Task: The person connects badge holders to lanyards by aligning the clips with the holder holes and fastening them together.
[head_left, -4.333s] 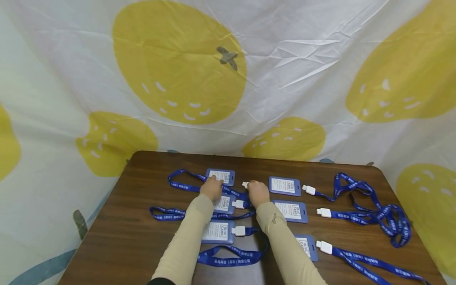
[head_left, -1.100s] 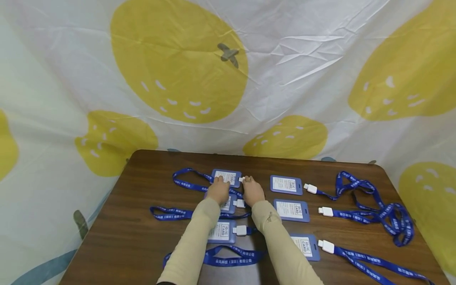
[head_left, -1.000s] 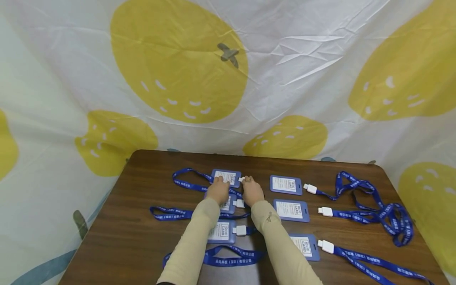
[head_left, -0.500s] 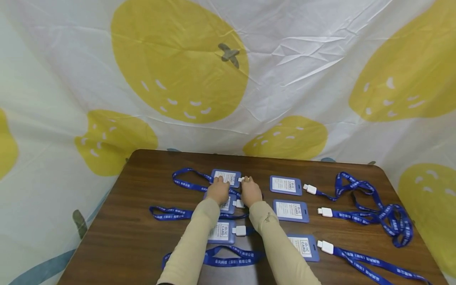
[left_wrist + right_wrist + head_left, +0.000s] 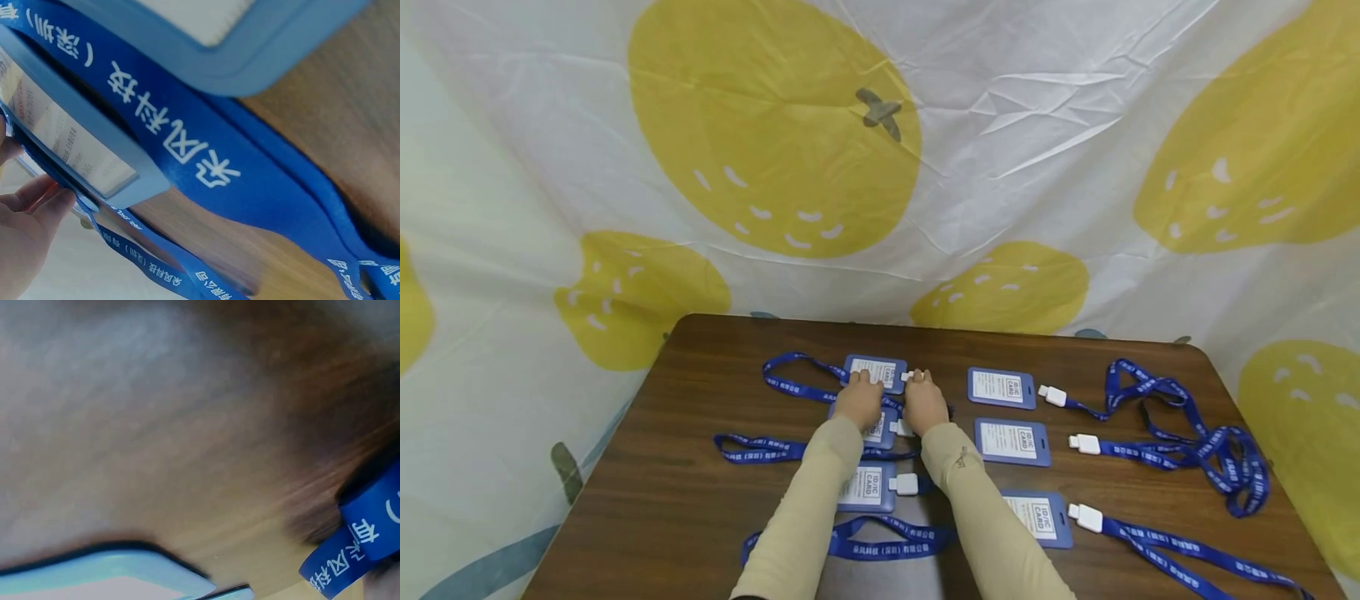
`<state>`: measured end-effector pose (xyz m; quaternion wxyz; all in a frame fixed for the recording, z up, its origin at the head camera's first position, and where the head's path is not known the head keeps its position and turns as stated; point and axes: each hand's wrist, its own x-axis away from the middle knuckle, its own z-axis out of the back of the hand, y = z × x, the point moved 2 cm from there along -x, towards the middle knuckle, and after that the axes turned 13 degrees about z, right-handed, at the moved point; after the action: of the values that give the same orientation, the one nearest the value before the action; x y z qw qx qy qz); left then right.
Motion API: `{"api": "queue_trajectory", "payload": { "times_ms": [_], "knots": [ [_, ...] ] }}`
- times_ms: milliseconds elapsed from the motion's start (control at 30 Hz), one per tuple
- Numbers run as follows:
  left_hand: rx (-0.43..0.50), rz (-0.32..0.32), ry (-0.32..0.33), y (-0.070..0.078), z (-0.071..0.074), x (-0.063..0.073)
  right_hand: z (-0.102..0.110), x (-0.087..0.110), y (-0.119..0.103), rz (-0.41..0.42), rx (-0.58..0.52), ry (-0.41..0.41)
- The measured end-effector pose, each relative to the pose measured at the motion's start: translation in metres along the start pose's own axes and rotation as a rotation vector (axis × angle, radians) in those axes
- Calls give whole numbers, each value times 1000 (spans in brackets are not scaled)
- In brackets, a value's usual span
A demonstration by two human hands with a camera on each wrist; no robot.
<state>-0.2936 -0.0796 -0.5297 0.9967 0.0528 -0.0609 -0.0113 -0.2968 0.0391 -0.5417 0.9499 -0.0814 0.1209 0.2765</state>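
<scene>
My left hand [image 5: 859, 402] pinches the near edge of the far badge holder [image 5: 880, 372] in the left column. In the left wrist view, thumb and fingertips [image 5: 57, 199] meet at that badge holder's edge [image 5: 103, 140], beside a blue lanyard strap. My right hand [image 5: 925, 402] grips the white clip [image 5: 907, 377] of a blue lanyard [image 5: 805, 390] at the holder's right end. Fingers cover most of the clip, so how it joins the slot is hidden. The right wrist view shows mainly blurred tabletop and a blue strap [image 5: 369, 528].
Nearer me in the left column lie two badge holders with white clips [image 5: 906, 484] at their ends. Three more badge holders [image 5: 1002, 387] stand in a right column, with clips [image 5: 1052, 396] apart from them and lanyards [image 5: 1217, 458] tangled at right. A patterned curtain [image 5: 970, 167] hangs behind the table [image 5: 647, 467].
Since the earliest frame, the far left badge holder has shifted right and the clip has come to its end. Over the last second, my right hand has edged slightly left; the left hand stays put.
</scene>
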Motion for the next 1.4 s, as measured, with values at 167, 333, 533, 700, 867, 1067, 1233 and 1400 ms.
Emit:
{"api": "queue_trajectory", "payload": {
  "times_ms": [167,333,533,700,867,1067,1233,1400],
  "knots": [
    [-9,-21,24,1,-1,-2,3,-1,-4,-17,2,-26],
    [-21,-29,44,2,0,-3,9,-3,-6,-28,-22,-54],
    [-28,-31,29,3,3,-2,-32,-9,16,10,5,22],
    [-48,-25,12,2,3,-3,-51,-11,22,31,-8,8],
    [-30,-20,16,2,7,-5,5,-1,-1,29,-39,-36],
    [74,31,34,2,12,-4,16,0,0,56,-61,-12],
    [184,67,21,3,15,-1,21,1,4,76,-112,4],
    [255,68,46,3,22,2,26,3,7,64,-149,9]
  ]
}}
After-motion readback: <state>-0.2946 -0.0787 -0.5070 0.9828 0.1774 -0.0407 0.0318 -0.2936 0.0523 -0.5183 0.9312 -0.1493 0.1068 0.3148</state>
